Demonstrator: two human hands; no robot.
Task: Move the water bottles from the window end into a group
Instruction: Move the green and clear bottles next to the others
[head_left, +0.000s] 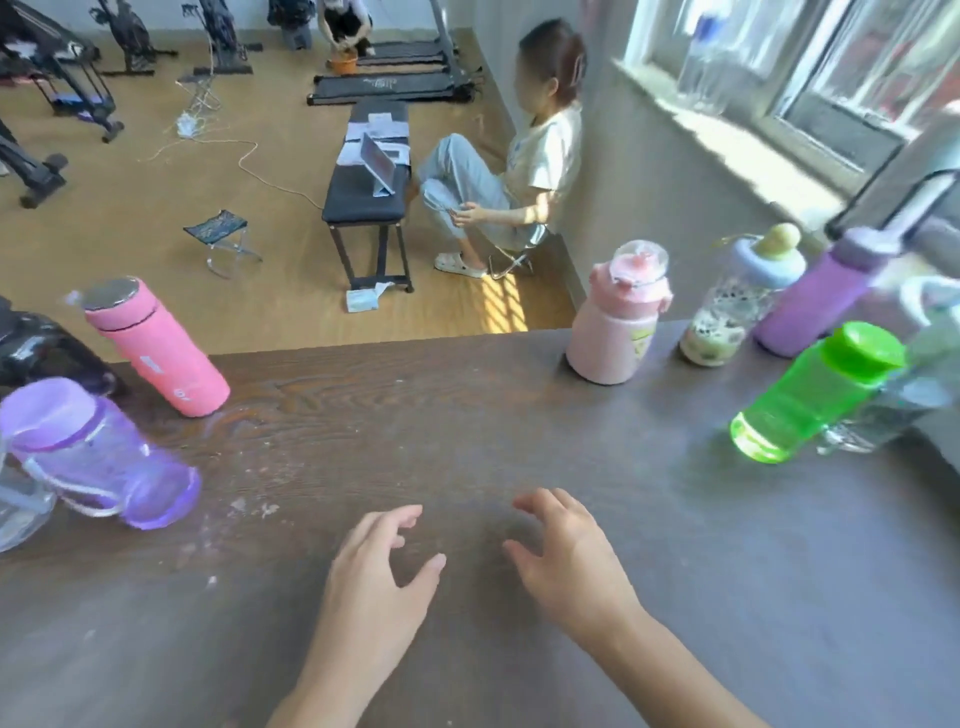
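On the dark wooden table (467, 415), bottles stand at both ends. By the window on the right are a pale pink bottle (613, 325), a patterned clear bottle with a blue cap (727, 312), a purple bottle (815, 296), a bright green bottle (810, 395) and a clear bottle (898, 410). On the left stand a pink flask (156, 353), a translucent purple bottle (98, 457), a black bottle (41, 353) and a clear one (21, 504). My left hand (379, 566) and my right hand (566, 551) hover open over the table's middle, holding nothing.
Beyond the table's far edge a person (519, 171) sits on a stool by the wall, beside a black bench (369, 192) with a tablet on it. Exercise machines and a folding stool (221, 234) stand on the wooden floor. The window sill (727, 140) runs along the right.
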